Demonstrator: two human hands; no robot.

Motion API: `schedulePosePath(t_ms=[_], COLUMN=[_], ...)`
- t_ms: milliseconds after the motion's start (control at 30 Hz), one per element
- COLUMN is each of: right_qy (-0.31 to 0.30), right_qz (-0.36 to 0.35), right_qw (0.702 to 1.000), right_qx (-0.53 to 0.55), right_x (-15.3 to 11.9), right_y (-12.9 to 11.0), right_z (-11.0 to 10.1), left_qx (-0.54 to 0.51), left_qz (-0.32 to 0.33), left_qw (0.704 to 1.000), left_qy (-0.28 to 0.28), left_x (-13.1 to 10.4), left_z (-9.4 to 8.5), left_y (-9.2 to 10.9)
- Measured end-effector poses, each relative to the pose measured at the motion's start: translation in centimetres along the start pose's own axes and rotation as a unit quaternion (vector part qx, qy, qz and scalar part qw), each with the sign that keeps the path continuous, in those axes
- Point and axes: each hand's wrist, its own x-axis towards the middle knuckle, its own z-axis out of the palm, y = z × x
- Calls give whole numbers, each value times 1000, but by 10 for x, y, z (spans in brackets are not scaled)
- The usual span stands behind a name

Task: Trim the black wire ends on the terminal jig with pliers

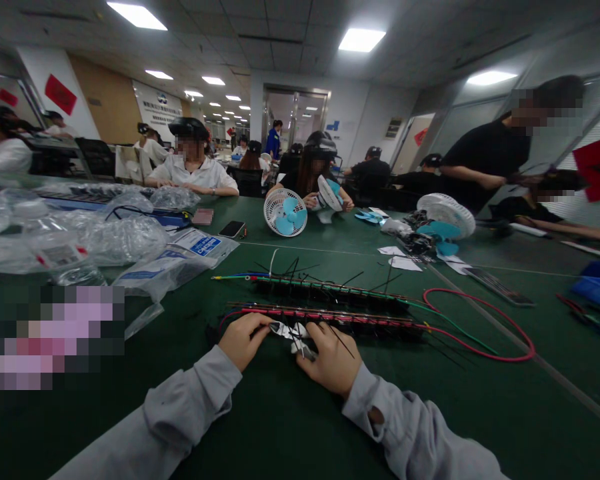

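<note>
Two long black strips lie side by side across the green table, with many black cable ties sticking out. Red wires run along the near strip (380, 323), a green wire along the far strip (330, 291). At the near strip's left part, my left hand (243, 339) pinches a small dark tip beside a crumpled white piece (286, 330). My right hand (330, 357) is closed on the right side of that white piece, fingers curled against the near strip. A red cable loop (533, 350) extends from the strips' right end.
Clear plastic bags (115, 233) and a bottle (63, 250) cover the left side. A phone (232, 229), a white-and-blue fan (285, 213) and another fan (445, 217) stand farther back. A blue bin (597, 287) is at the right. People sit across the table (485, 400).
</note>
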Motion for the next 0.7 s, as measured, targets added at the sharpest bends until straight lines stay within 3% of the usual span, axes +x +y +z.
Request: schedulePosePath(t_ms=[300,700], right_qy=[71,48], right_qz=[-15,-45], right_qw=[997,998], right_qx=[20,22], right_x=[-5,-6], right_y=[4,4], right_z=[11,6], left_qx=[-3,-3], left_qz=[1,11], left_qw=[1000,1000], left_qy=[-1,4], left_x=[-1,-1], left_z=[0,0], left_y=[1,0])
